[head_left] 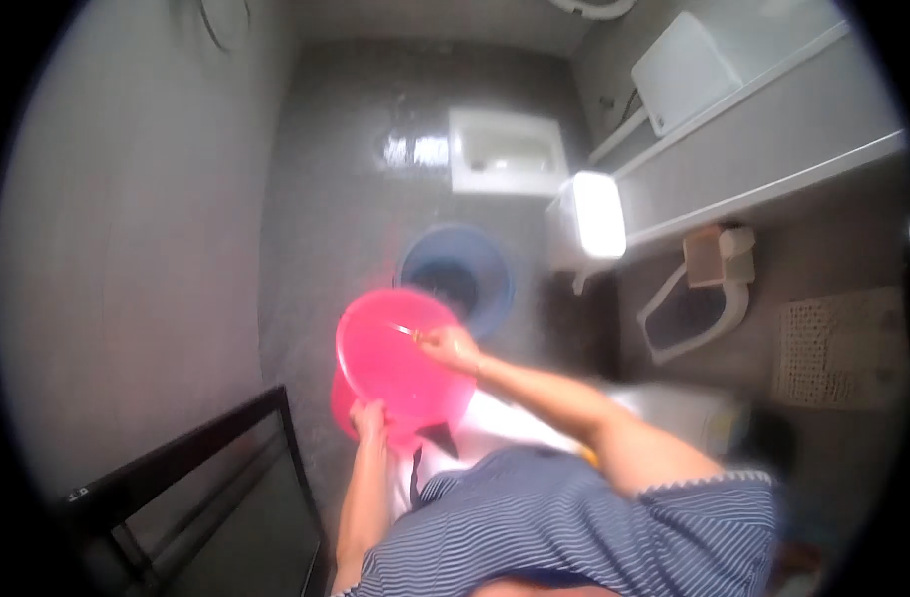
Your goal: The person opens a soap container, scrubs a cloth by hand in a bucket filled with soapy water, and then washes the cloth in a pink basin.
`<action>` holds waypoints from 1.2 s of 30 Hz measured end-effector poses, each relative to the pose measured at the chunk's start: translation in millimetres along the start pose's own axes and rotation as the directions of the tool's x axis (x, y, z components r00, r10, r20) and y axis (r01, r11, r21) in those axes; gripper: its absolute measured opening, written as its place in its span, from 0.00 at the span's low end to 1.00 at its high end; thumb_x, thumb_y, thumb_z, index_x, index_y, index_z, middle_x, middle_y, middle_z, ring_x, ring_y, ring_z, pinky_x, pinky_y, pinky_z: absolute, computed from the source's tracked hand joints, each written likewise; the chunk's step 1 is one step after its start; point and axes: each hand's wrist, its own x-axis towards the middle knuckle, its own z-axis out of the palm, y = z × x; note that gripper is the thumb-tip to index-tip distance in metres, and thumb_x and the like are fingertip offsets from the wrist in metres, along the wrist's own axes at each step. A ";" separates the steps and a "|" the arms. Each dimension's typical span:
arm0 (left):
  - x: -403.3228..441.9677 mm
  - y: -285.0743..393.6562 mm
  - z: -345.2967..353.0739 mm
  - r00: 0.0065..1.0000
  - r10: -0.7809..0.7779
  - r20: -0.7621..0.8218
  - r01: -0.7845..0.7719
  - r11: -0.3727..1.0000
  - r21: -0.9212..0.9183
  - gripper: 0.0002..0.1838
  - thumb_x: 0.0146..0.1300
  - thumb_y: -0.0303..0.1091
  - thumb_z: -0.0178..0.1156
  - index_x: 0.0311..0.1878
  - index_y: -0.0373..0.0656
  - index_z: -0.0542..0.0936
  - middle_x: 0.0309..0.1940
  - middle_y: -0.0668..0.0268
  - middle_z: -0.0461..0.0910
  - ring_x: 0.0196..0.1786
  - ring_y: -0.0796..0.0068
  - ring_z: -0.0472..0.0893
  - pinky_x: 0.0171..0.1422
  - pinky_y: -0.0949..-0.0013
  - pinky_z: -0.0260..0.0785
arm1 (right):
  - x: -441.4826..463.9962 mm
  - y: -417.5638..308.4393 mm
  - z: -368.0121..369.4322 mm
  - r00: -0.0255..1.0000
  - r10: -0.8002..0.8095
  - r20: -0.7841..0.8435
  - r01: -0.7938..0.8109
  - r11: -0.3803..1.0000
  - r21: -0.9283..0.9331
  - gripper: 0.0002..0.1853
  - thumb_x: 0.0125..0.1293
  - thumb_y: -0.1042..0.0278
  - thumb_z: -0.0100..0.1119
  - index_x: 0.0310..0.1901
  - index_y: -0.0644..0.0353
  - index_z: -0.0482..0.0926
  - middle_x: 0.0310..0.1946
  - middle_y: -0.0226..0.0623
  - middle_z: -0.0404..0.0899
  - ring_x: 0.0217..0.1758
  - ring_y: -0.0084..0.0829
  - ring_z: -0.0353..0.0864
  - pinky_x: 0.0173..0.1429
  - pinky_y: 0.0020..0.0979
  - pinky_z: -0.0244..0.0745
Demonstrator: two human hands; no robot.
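Note:
A large pink basin (390, 363) is held tilted in front of my body, its inside facing up toward me. My left hand (369, 416) is closed on its near left rim. Over the basin's right side is my right hand (449, 348), closed around the end of a thin, light-coloured object (400, 329) that I cannot make out and that points left into the basin. Just beyond the pink basin, a blue round tub (490, 269) stands on the floor with something dark inside.
A white squat toilet (508, 119) is set in the grey floor ahead. To the right are a white bin (600, 216), a wall shelf (753, 189) and a white-framed mirror (694, 308). A black-framed door (177, 448) stands at the lower left.

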 end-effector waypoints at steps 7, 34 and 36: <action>-12.0 18.8 29.2 0.997 -0.032 -0.069 0.038 0.995 0.092 0.07 0.40 0.17 0.53 0.27 0.36 0.71 0.17 0.64 0.71 0.13 0.74 0.71 0.12 0.72 0.64 | -6.3 -17.5 -52.8 0.980 0.193 0.055 -0.199 0.968 0.151 0.19 0.52 0.54 0.54 0.30 0.65 0.78 0.25 0.48 0.77 0.33 0.39 0.79 0.37 0.36 0.70; -0.8 62.2 53.1 0.995 -0.057 -0.079 0.075 0.964 0.254 0.10 0.40 0.21 0.57 0.30 0.36 0.75 0.16 0.65 0.73 0.15 0.75 0.72 0.16 0.71 0.62 | 31.7 33.5 -48.4 0.958 0.282 -0.058 -0.234 0.879 0.416 0.14 0.48 0.60 0.56 0.21 0.65 0.76 0.13 0.34 0.71 0.20 0.24 0.69 0.27 0.30 0.65; 2.8 62.7 55.0 0.996 -0.037 -0.086 0.059 0.961 0.269 0.11 0.39 0.21 0.57 0.32 0.37 0.76 0.17 0.65 0.74 0.14 0.75 0.72 0.16 0.71 0.62 | 27.6 20.6 -61.3 0.950 0.307 -0.057 -0.254 0.868 0.427 0.13 0.49 0.62 0.56 0.20 0.65 0.75 0.12 0.31 0.69 0.19 0.20 0.68 0.26 0.29 0.63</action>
